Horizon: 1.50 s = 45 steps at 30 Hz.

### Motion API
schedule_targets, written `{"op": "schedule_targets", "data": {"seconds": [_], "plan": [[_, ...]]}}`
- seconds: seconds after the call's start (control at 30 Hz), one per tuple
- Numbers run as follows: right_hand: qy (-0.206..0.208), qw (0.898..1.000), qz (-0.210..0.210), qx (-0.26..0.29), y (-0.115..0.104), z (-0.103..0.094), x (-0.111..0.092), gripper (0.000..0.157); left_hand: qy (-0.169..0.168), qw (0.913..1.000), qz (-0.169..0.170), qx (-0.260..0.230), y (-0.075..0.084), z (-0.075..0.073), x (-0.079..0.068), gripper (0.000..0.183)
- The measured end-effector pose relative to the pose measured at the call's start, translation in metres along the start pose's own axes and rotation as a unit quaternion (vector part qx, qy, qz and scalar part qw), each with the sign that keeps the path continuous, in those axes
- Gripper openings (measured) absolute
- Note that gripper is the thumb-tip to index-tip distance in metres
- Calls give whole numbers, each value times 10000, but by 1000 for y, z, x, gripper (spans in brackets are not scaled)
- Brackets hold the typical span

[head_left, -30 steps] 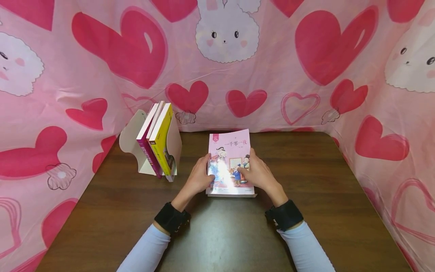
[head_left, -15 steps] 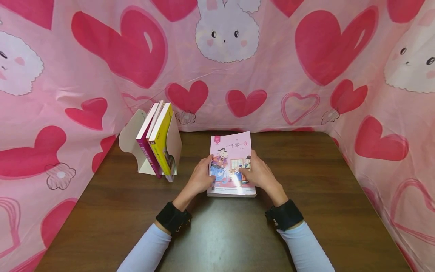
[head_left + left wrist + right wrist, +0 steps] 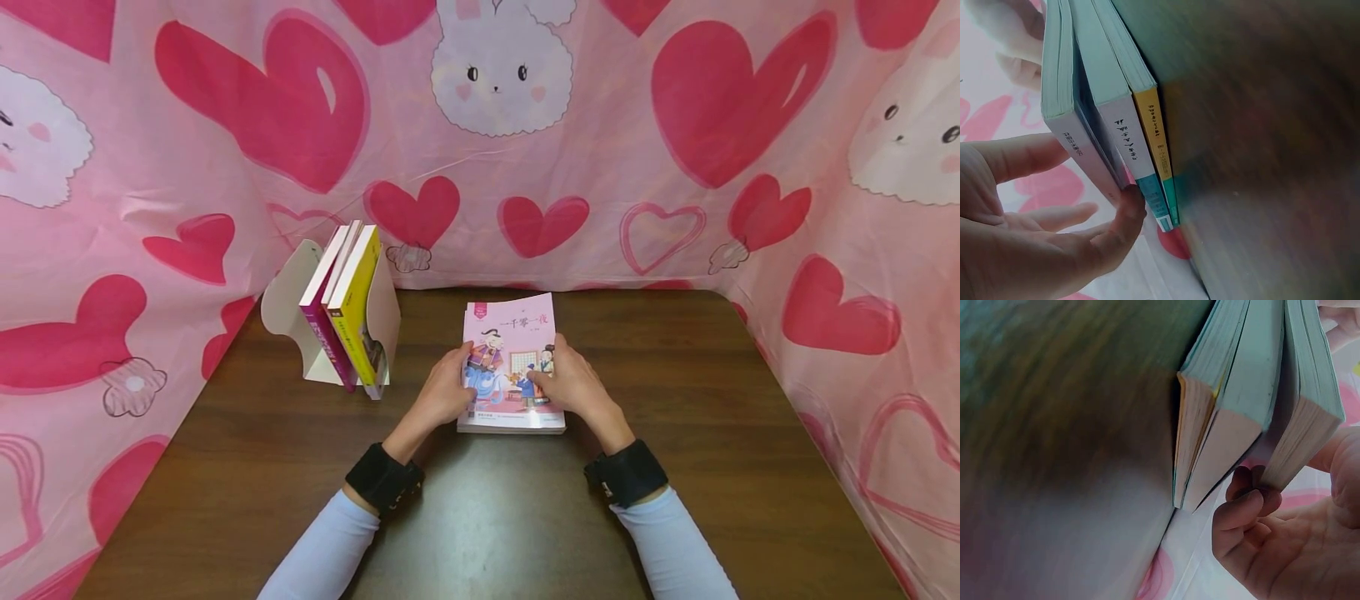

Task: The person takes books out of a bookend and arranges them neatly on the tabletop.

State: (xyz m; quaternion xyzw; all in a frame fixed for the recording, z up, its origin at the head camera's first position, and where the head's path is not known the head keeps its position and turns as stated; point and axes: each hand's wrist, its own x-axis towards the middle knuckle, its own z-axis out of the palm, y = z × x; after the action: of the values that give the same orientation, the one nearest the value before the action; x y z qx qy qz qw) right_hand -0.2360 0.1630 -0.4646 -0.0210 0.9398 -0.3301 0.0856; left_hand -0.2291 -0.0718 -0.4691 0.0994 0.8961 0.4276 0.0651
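A pink picture-covered book (image 3: pixel 504 350) tops a small stack at the table's middle. My left hand (image 3: pixel 446 387) grips its left edge, the thumb on the cover and fingers curled beneath. Along the opposite edge my right hand (image 3: pixel 579 385) holds it the same way. In the left wrist view, a wedge-shaped gap separates the pink book from the white-spined book (image 3: pixel 1124 131) below, and fingertips reach into that gap. Lowest lies a book with a yellow spine (image 3: pixel 1152 128), flat on the table. The right wrist view shows the same gap from the page side, with fingers (image 3: pixel 1241 509) under the pink book.
To the left, a cream book stand (image 3: pixel 288 304) holds a purple book (image 3: pixel 327 343), a yellow book (image 3: pixel 358 321) and possibly a thin one between, all leaning. The brown wooden table (image 3: pixel 480 517) backs onto a pink heart-patterned cloth (image 3: pixel 615 150).
The pink book's far edge has come down slightly toward me, and the glare on its cover has shrunk. Both hands keep their hold, nearly in place.
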Motion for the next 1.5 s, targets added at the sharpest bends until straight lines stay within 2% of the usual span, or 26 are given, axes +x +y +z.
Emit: {"op": "schedule_targets", "data": {"seconds": [0.23, 0.57, 1.0, 1.2, 1.5], "plan": [[-110, 9998, 84, -105, 2, 2, 2, 94, -170, 9997, -143, 130, 3, -1, -1, 80], [-137, 9996, 224, -129, 1, 3, 3, 93, -308, 9992, -179, 164, 3, 1, -1, 77], [-223, 9997, 46, -50, 5, 2, 2, 81, -507, 9978, -369, 207, 3, 6, -5, 76], [-280, 9993, 196, 135, 2, -2, -1, 69, -578, 9975, -350, 203, 5, 5, -6, 76], [-386, 9988, 222, 207, -1, -4, -3, 68, -617, 9969, -231, 428, 5, 5, -7, 75]]}}
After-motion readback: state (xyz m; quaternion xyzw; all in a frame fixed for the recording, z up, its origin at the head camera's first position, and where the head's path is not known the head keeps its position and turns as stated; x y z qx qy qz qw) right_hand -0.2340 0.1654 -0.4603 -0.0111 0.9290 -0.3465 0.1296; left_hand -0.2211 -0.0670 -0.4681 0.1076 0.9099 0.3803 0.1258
